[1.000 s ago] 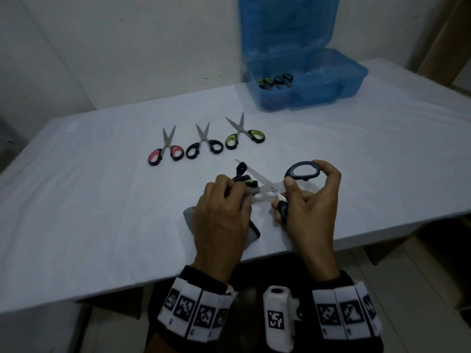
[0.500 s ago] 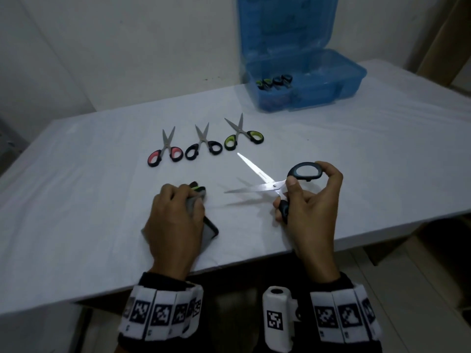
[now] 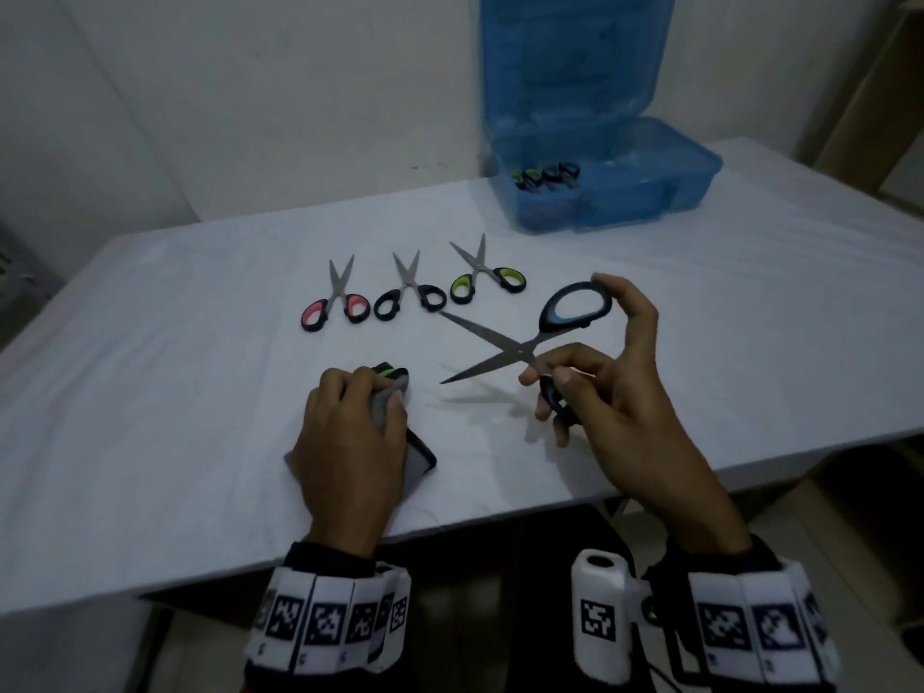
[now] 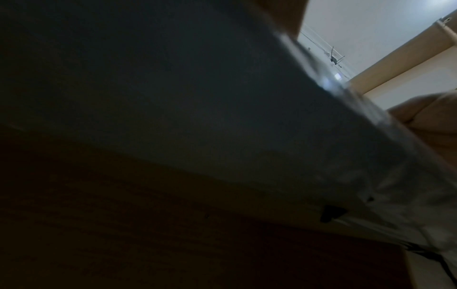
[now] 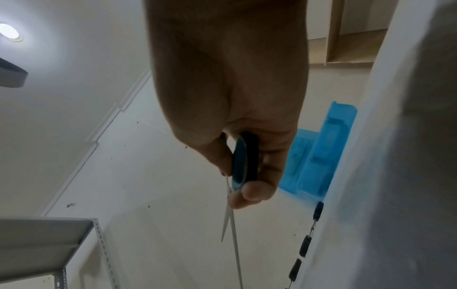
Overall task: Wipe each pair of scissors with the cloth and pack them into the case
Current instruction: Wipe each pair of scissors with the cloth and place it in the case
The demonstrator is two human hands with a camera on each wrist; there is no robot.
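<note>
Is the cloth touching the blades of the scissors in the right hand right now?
Apart. The head view shows bare table between the cloth under the left hand and the open blades.

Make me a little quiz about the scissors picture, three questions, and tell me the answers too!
1. True or false: the scissors in the right hand have their blades spread open.
2. How many pairs of scissors lie in a row on the table? A) two B) three C) five
3. Fill in: the left hand rests on the grey ____.

Key: 1 true. 2 B: the red pair, the black pair and the green pair. 3 cloth.
</note>
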